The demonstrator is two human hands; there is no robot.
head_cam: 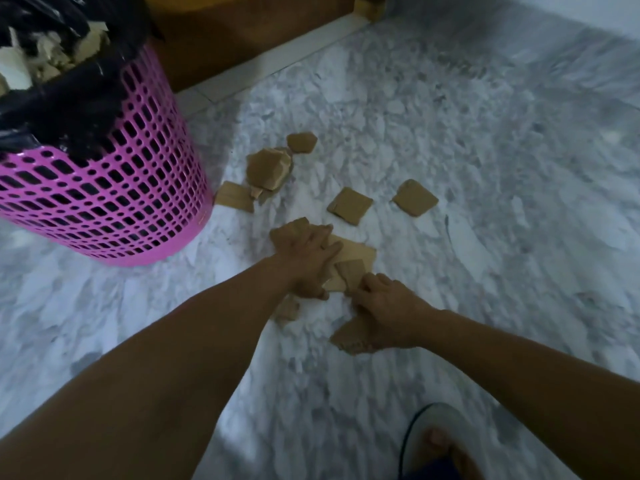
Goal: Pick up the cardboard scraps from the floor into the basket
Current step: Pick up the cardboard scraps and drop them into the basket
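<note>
Several brown cardboard scraps lie on the marble floor. My left hand lies flat on a pile of scraps, fingers stretched out over them. My right hand curls its fingers round a small scrap at the pile's near edge, and another scrap lies under its palm. Loose scraps sit further out: two square ones, a crumpled heap, one behind it, one by the basket. The pink mesh basket with a black liner stands at the left, holding pale scraps.
A wooden furniture base with a pale skirting runs along the back. My foot in a sandal is at the bottom right. A small scrap lies beneath my left wrist. Bare marble floor stretches to the right.
</note>
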